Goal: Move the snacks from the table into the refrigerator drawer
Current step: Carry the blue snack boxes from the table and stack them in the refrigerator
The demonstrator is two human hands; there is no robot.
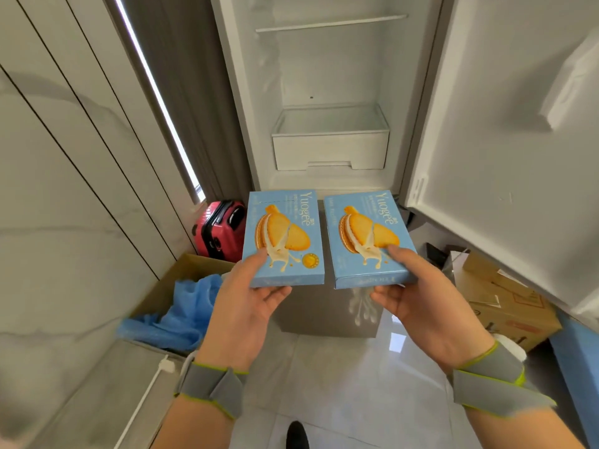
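Observation:
Two light-blue biscuit boxes with a sandwich-cookie picture are held side by side in front of the open refrigerator. My left hand (251, 296) grips the left box (283, 222) at its near edge, thumb on top and fingers underneath. My right hand (418, 286) holds the right box (366, 222) the same way. Beyond and above them, low inside the fridge, sits the white refrigerator drawer (330, 150), pulled partly out, its interior looking bare. Both boxes hover below the drawer's front.
The fridge door (505, 140) stands open on the right. A red suitcase (220, 228) and a cardboard box with blue cloth (184, 303) lie on the left floor. More cardboard boxes (505, 303) sit at right. A glass shelf (330, 24) spans the fridge above.

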